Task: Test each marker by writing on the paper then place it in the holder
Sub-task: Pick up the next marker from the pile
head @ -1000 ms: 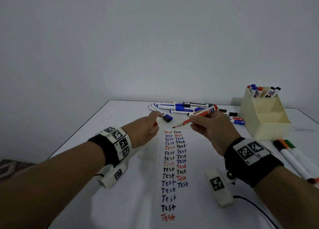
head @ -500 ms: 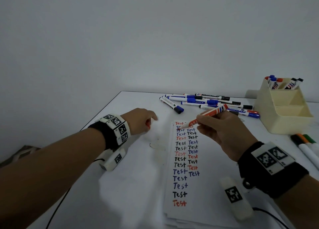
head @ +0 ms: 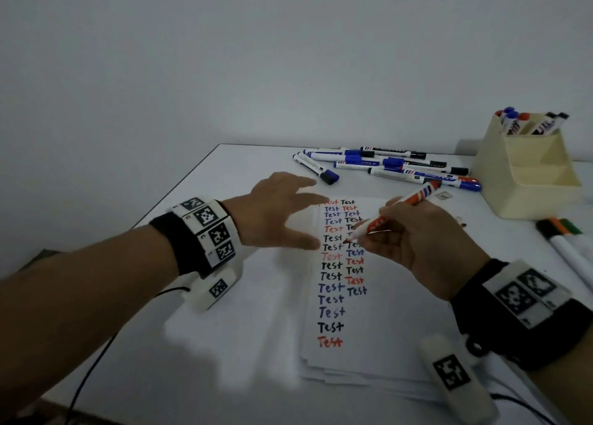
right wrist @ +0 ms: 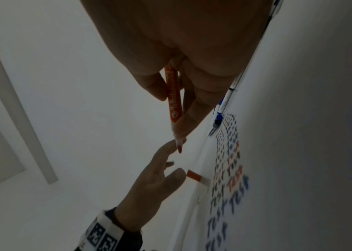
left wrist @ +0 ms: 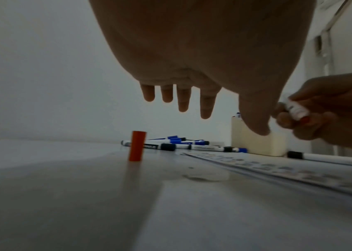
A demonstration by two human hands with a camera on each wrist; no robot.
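Note:
My right hand (head: 414, 242) grips an uncapped red marker (head: 385, 219) like a pen, its tip just above the second column of "Test" words on the paper (head: 369, 328). My left hand (head: 279, 213) hovers open with fingers spread, fingertips at the paper's left edge. The marker's red cap (left wrist: 137, 146) stands upright on the table beneath that hand; the head view hides it. From the right wrist, the marker (right wrist: 173, 100) points down toward the left hand (right wrist: 155, 176) and the cap (right wrist: 194, 175). The cream holder (head: 526, 174) at the far right has several markers in its back compartment.
Several blue and black capped markers (head: 385, 165) lie in a pile beyond the paper. More markers (head: 558, 229) with black, orange and green caps lie at the right edge. The table's left edge (head: 179, 193) runs diagonally; a black cable (head: 90, 370) trails from my left wrist.
The left hand, which held the red cap near the marker tip, has left it standing on the table and spread open toward the paper. The right hand lowered the tip toward the paper.

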